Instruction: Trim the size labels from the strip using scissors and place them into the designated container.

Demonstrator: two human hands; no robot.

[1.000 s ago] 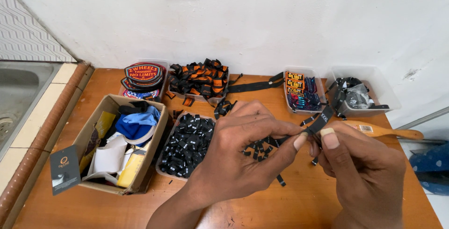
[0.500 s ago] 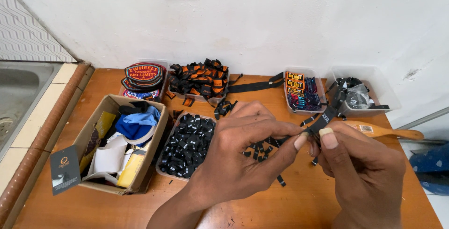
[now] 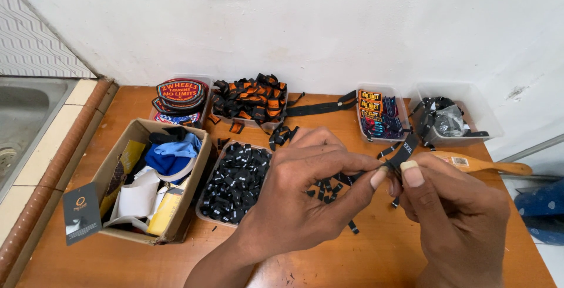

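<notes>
- Barely anything has shifted over the last second: both hands sit at the same spot above the desk (image 3: 117,267), so the work on the label looks to be in mid-handling rather than finished.
- Left hand (image 3: 305,188): fingers closed together, thumb and forefinger pinched on the lower end of the black woven label (image 3: 405,150), just as a second ago.
- Right hand (image 3: 455,211): thumb and fingers likewise clamped on the same label from the other side, fingertips of the two hands touching; its grip also reads unchanged.
- That label pokes up and away from the pinch, tilted toward the far right, clear of the desk.
- Just under and beyond the left hand lies a loose scatter of black labels (image 3: 329,185) on the wood.
- Left of the left hand stands a tray of black labels (image 3: 232,185), and further left a cardboard box (image 3: 108,173) of cloth and tags.
- Beyond the hands, against the wall, are a pile of orange-and-black labels (image 3: 252,100), a clear tub of coloured labels (image 3: 379,117) and another clear tub (image 3: 470,117).
- Just beyond the right hand lies a wooden-handled brush (image 3: 493,166).
</notes>
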